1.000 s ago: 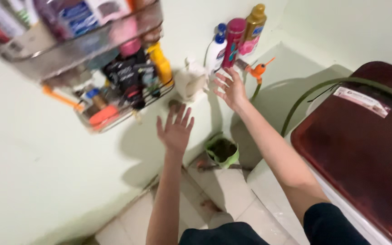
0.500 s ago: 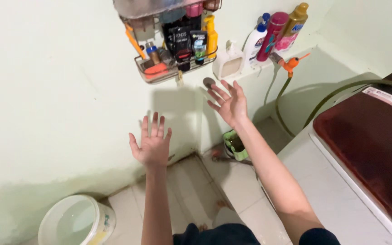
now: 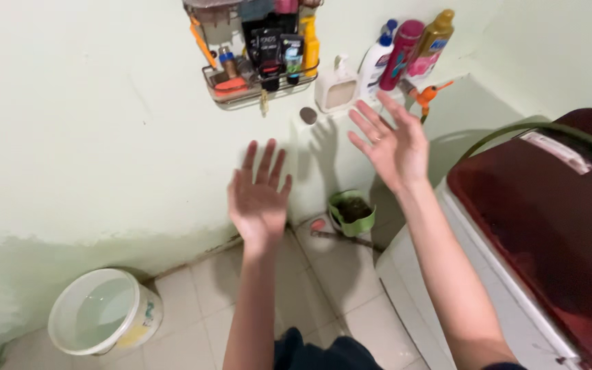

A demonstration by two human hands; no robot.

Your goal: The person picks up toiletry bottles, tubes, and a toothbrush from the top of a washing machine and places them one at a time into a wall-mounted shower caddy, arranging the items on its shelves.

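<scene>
Clearly, both hands were raised in front of the pale green wall with fingers spread wide, holding nothing. The left hand hung lower, its back to the camera, well apart from anything. The right hand was higher and sat nearest to the white soap dispenser on the ledge, close below it but not touching.

Beside that dispenser stood a white bottle, a pink bottle and an amber bottle in a row, with an orange tap just to their right. A wire rack crowded with tubes and small items was fixed to the wall to the left of the ledge.

As a judgement, the soap dispenser would be light and rigid plastic, possibly slick if wet, and best taken around its flat body rather than by the thin pump neck. The taller bottles looked easy to topple, standing close together on a narrow ledge.

Down on the tiled floor a small green pot stood against the wall, and a white bucket with water in it stood at the lower left. A washing machine with a dark red lid filled the right side, a green hose arching over it.
</scene>
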